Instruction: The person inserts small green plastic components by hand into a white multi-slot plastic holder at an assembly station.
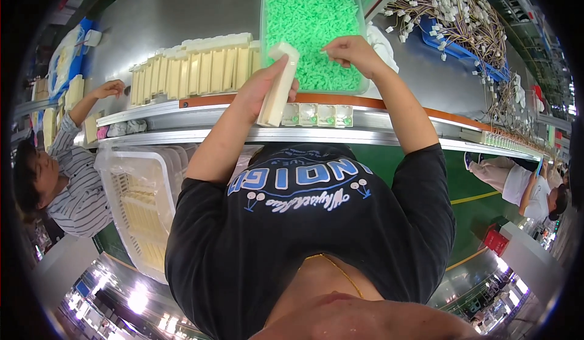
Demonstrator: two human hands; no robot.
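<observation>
My left hand (257,92) is closed around a long, narrow cream plastic housing (279,93), held tilted at the front edge of the bench. To its right, my right hand (354,54) hovers over a clear plastic bin (364,83) full of small bright green plastic pieces (310,11). Thumb and forefinger of that hand are pinched together; whatever lies between them is too small to make out. Below the bin, a row of small white square compartments (317,115) with green pieces inside sits along the bench edge.
Many similar cream housings (194,69) stand in a row on the left of the metal bench. At right lies a heap of wired connectors (462,11) with a blue tray (453,49). A white basket (137,218) stands lower left; a co-worker (70,176) is beyond it.
</observation>
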